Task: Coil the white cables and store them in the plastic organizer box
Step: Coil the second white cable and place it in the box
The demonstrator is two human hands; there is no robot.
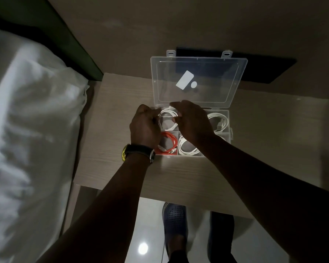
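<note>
A clear plastic organizer box (pixel 228 118) stands on the wooden table with its lid (pixel 198 80) tilted up at the back. A coiled white cable (pixel 169 118) lies in the back left compartment. My left hand (pixel 144 126) pinches its left side, and my right hand (pixel 194 120) holds its right side from above. Another white coil (pixel 219 120) fills the back right compartment. A third white coil (pixel 188 149) sits front centre, partly under my right wrist. An orange cable (pixel 167 143) rests in the front left compartment.
The light wooden table (pixel 122 149) bears the box. A white bed (pixel 27 130) runs along the left. A black panel (pixel 264 69) sits on the wall behind the lid. Below the table's front edge my blue shoes (pixel 175 224) stand on a glossy floor.
</note>
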